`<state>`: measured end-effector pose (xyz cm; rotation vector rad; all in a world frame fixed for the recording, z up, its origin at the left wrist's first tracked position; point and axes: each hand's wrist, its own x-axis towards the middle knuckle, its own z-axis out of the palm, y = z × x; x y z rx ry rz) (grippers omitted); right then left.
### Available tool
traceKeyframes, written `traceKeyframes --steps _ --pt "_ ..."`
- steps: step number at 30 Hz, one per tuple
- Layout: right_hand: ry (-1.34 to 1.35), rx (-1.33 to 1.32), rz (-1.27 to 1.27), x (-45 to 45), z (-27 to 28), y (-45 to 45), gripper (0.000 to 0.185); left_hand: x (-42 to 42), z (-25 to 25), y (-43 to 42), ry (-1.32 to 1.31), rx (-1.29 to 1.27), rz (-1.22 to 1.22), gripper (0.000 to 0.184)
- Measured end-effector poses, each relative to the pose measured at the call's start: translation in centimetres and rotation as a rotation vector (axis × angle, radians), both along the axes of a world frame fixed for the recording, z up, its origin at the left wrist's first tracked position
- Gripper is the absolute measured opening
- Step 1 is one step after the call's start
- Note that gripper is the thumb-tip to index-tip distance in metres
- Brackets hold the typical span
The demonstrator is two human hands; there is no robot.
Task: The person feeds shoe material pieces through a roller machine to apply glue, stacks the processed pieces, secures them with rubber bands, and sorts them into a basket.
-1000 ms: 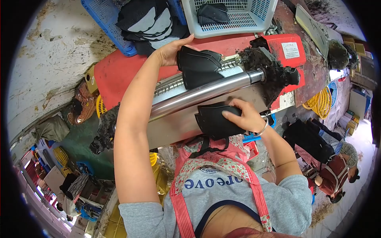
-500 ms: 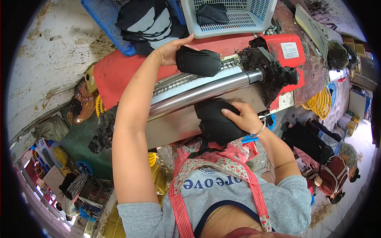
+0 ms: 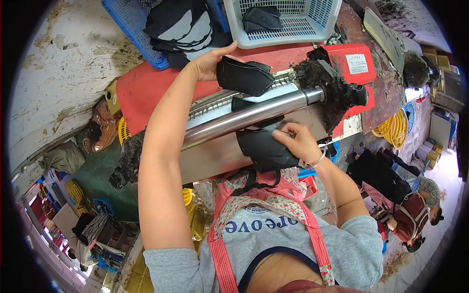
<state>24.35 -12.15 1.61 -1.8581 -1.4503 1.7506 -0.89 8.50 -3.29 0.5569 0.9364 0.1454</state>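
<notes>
In the head view, the left hand (image 3: 210,64) is partly closed on the left end of a small black stack (image 3: 244,77), one finger stretched out towards the near rim of the white basket (image 3: 281,43); its thumb's hold is hidden. That stack sits over the back of the steel roller (image 3: 254,115), at the far side of the machine. The right hand (image 3: 299,145) is half curled, thumb laid on the right part of the black pieces (image 3: 266,149), with the grip underneath out of sight. These lie over the right half of the metal plate (image 3: 210,158), covering part of its near edge. Behind the roller a further black piece (image 3: 239,103) pokes up on the white ribbed strip (image 3: 210,115); whether it joins what shows in front cannot be told. Good handling here calls for one piece presented flat and square to the roller, a light thumb parting it from those beneath, fingertips well back from the roller's line, and the left stack held clear of it.
</notes>
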Motion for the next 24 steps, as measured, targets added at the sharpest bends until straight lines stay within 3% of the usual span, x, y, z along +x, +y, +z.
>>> traceKeyframes --steps 3,7,11,14,18,19,22,24 --pt "0.14 0.26 0.009 -0.5 0.0 -0.8 0.033 -0.1 -1.1 0.2 -0.01 -0.006 0.012 0.072" --pt "-0.067 -0.051 -0.036 -0.4 0.5 0.0 0.03 0.0 -0.9 0.0 0.01 0.011 0.026 0.071" --pt "0.073 0.128 0.034 -0.1 0.2 -0.9 0.034 -0.3 -1.0 0.2 0.008 0.002 0.011 0.071" --pt "0.007 0.141 0.071 -0.1 0.5 -0.4 0.035 -0.2 -1.3 0.1 0.018 0.001 0.013 0.071" --pt "0.027 -0.042 -0.126 -0.5 -0.2 -0.5 0.032 -0.1 -1.2 0.0 0.029 0.007 0.015 0.071" --pt "0.116 0.18 -0.046 -0.3 -0.2 -0.9 0.032 -0.2 -1.3 0.0 0.024 0.0 0.012 0.071" --pt "0.122 0.216 0.122 0.5 0.4 -0.8 0.033 -0.2 -1.6 0.2 0.021 -0.006 0.009 0.072" --pt "0.003 0.113 0.087 0.0 0.9 -0.2 0.035 -0.1 -1.6 0.2 0.044 0.008 0.015 0.072"
